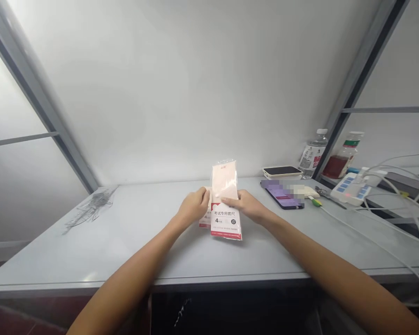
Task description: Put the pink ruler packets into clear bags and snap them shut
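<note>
My right hand (249,205) grips a flat clear-wrapped ruler set packet (226,221) by its right edge, thumb across the front. The packet stands nearly upright above the desk, pale pink above, with a white and red label bearing Chinese print and a "4" below. My left hand (195,204) is closed on a second, similar ruler set packet (204,220), which sits behind and left of the first. Most of that second packet is hidden by the front one and by my fingers.
On the right of the grey desk (132,251) lie a phone with a lit purple screen (282,195) and another phone (282,172). Beyond are a clear water bottle (312,156), a jar of red liquid (344,158), a white power strip (354,188) and loose white cables (366,239).
</note>
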`<state>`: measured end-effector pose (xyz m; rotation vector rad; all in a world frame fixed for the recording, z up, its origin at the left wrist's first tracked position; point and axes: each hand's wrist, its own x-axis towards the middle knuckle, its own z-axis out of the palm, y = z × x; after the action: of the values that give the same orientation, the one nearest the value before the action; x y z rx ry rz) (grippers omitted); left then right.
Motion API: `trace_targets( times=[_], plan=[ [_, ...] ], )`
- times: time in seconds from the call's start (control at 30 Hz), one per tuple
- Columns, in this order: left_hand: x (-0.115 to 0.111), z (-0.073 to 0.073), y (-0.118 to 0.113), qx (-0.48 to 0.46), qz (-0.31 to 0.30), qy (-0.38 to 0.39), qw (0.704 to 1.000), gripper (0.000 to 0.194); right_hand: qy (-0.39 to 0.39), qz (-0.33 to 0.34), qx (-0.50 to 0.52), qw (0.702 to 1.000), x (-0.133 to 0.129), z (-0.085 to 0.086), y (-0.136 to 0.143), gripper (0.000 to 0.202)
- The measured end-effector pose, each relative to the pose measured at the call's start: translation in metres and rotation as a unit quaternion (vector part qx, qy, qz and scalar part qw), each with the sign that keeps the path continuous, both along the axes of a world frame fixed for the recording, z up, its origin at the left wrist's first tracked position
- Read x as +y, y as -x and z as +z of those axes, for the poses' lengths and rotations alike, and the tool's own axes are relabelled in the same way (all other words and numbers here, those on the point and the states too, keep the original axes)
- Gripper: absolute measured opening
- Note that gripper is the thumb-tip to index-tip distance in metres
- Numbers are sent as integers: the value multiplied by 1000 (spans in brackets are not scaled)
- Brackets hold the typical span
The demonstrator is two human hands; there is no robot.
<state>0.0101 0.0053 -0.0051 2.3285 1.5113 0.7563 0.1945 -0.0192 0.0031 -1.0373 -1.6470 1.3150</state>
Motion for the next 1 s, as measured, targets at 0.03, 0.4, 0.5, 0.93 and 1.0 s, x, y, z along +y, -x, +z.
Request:
trace_targets(
  times=[0.03,0.4,0.5,0.93,1.0],
  plan=[
    [0,0,1,-5,10,-2,1000,33,2,1,14,1000,0,1,-1,32],
    [-3,2,-7,-304,-64,65,948,19,-34,-15,59,998,4,0,-1,44],
    [-1,2,-6,-331,-42,6,943,25,-37,-9,68,997,4,-1,-1,45],
    [-3,8,-8,-366,-127,133,912,29,-61,-12,65,996,5,-2,0,39],
    [-2,8,-8,-366,-108,98,919,32,-56,-10,76,995,6,-1,-2,40]
  ],
)
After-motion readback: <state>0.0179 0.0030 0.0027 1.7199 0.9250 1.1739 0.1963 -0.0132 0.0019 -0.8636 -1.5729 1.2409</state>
